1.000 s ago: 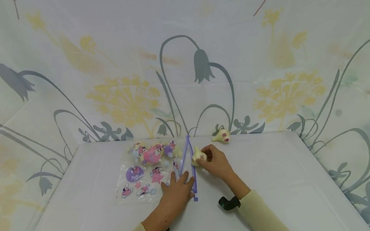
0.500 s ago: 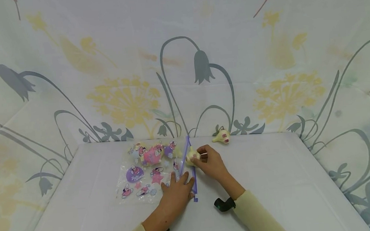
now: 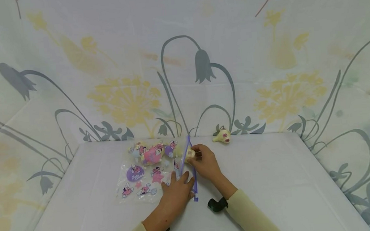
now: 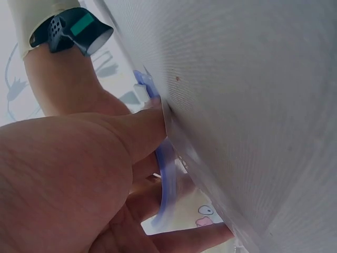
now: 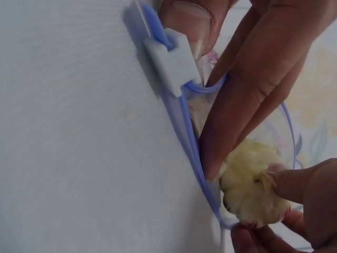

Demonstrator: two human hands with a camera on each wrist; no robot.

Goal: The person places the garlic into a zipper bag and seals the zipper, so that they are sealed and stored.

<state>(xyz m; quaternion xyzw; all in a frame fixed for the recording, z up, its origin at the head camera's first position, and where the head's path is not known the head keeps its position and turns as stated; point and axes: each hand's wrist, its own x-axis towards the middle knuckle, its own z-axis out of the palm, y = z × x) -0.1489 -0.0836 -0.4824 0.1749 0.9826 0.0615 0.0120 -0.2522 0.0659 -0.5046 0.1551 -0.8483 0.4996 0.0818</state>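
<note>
A clear zip bag [image 3: 130, 187] with pink and purple cartoon prints lies on the table, its purple-edged mouth facing right and parted. My left hand [image 3: 177, 194] presses on the bag at the mouth with spread fingers; the right wrist view shows those fingers [image 5: 237, 100] reaching into the opening beside the white slider [image 5: 176, 63]. My right hand [image 3: 206, 164] pinches a pale garlic bulb [image 5: 253, 184] at the mouth, its rooty end toward the thumb. Part of the bulb is behind the purple strip [image 3: 185, 157]. Pale lumps show inside the bag's far part, mostly hidden by prints.
Another garlic bulb [image 3: 222, 136] lies at the table's back edge, right of the bag. A flower-printed cloth [image 3: 181, 65] rises behind and at both sides of the white table [image 3: 275, 181]. Dark wrist cameras [image 3: 217, 205] sit on both wrists.
My right hand has moved left with the garlic bulb, from beside the purple strip into the bag's mouth. My left hand has stayed in place on the bag.
</note>
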